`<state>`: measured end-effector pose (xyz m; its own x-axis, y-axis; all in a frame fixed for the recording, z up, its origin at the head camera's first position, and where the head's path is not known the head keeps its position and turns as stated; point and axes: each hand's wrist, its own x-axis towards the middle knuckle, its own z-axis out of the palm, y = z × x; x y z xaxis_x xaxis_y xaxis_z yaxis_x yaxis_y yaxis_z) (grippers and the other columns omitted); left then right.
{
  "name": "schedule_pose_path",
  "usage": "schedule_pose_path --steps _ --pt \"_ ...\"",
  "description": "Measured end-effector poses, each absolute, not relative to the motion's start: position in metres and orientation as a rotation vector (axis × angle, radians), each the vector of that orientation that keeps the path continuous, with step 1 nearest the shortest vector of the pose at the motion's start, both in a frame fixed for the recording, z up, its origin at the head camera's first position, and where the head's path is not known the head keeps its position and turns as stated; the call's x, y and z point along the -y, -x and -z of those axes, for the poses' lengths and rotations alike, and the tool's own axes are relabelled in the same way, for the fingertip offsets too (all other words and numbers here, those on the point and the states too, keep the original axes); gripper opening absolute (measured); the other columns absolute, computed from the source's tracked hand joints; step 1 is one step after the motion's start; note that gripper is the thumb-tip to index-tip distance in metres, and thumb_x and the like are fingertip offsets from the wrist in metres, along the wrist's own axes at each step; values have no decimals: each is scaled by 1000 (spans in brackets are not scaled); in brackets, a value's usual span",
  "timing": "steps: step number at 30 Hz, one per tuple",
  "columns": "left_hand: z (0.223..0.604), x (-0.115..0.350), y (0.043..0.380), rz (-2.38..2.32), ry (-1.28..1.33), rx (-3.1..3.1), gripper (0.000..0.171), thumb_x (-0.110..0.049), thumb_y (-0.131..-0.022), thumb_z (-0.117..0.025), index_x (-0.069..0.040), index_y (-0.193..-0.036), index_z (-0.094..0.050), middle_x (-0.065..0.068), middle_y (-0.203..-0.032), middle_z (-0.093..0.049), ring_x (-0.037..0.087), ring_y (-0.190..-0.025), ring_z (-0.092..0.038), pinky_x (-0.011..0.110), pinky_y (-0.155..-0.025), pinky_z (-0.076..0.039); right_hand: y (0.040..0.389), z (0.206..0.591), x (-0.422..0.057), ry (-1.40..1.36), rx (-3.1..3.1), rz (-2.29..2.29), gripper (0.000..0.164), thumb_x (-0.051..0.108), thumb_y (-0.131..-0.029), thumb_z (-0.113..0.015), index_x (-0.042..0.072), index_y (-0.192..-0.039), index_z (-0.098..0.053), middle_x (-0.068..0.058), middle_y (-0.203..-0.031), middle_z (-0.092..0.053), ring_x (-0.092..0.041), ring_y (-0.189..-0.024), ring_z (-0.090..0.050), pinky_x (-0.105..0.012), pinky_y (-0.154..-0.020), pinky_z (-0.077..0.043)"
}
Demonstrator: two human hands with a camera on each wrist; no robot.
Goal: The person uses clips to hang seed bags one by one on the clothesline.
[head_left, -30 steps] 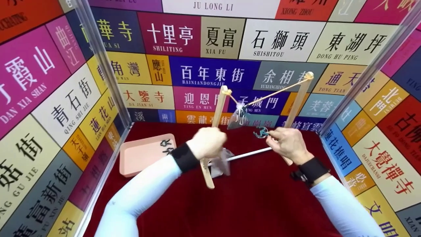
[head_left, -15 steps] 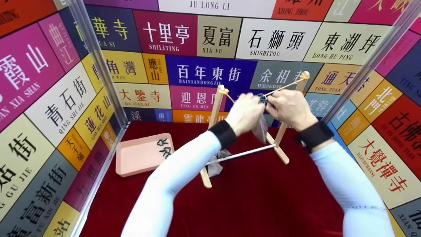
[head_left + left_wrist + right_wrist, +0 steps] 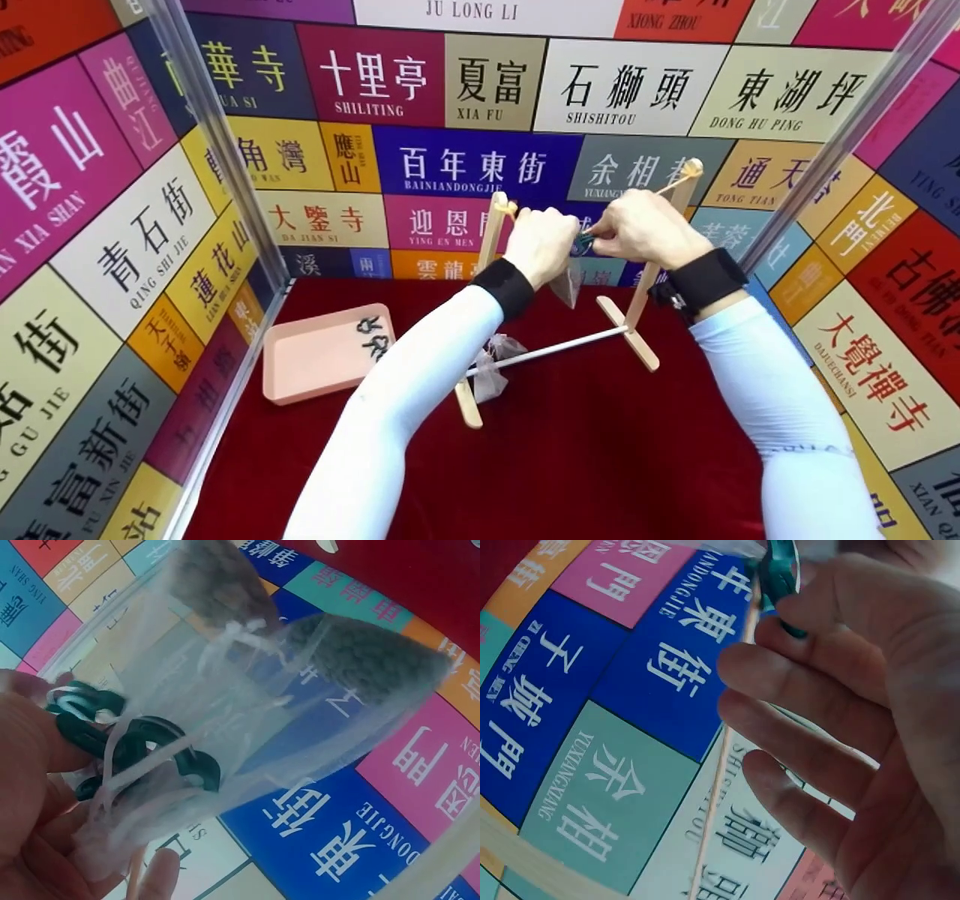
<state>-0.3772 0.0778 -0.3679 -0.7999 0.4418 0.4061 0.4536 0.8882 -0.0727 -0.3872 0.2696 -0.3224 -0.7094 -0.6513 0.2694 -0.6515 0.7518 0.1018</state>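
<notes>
My right hand pinches a dark green plastic clip between thumb and forefinger; its other fingers are loosely bent. Close beside it, my left hand grips the gathered top of a sheer drawstring pouch. Dark grains fill the pouch's lower end, and a second grain-filled bulge shows behind it. White drawstrings cross the clip in the left wrist view. Both hands are at a thin cord strung between two wooden posts. Where clip, cord and pouch meet is partly hidden by fingers.
A white crossbar joins the posts low down. Another sheer pouch lies near the left post's foot. At left, a pink tray holds two dark clips. Sign-printed walls enclose the red cloth.
My hands have come together at the cord. The left moved from the left post to the pouch; the right raised the clip. Over the last half second both shifted slightly left and down.
</notes>
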Motion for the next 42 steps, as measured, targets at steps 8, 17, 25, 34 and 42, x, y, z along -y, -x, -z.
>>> schedule_pose_path --steps 8,17,25,34,42 --pt "369 -75 371 -5 683 2629 21 -26 -108 -68 -19 -118 -84 8 -112 -87 30 -99 -83 47 -93 -61 382 331 -257 -966 2685 97 31 27 -79 -87 17 -63 -62 -2 -64 -62 -29 -63 -60 -49 -60 -54" --pt "376 -63 361 39 828 2522 18 -30 -105 -72 -16 -111 -82 3 -107 -86 25 -99 -81 44 -98 -59 366 352 -266 -809 2675 36 37 45 -83 -91 14 -74 -71 -8 -69 -68 -33 -65 -66 -56 -60 -61" --pt "385 -18 338 496 1078 2084 12 -19 -103 -72 -11 -105 -81 3 -100 -83 23 -93 -76 39 -91 -63 349 378 -285 -703 2943 55 32 45 -90 -85 14 -83 -82 -2 -70 -74 -29 -70 -72 -55 -66 -64" --pt "437 70 339 762 851 2129 13 -19 -105 -70 -10 -101 -79 6 -91 -81 22 -74 -74 36 -71 -65 336 424 -306 -704 2977 -77 25 32 -96 -77 12 -82 -80 -5 -72 -74 -26 -64 -67 -49 -60 -58" --pt "535 150 356 792 341 2507 16 -14 -102 -66 -4 -102 -79 18 -100 -84 41 -90 -81 54 -82 -67 325 474 -317 -623 3167 -155 57 37 -92 -87 -1 -134 -77 -24 -111 -83 -37 -89 -78 -55 -76 -67"
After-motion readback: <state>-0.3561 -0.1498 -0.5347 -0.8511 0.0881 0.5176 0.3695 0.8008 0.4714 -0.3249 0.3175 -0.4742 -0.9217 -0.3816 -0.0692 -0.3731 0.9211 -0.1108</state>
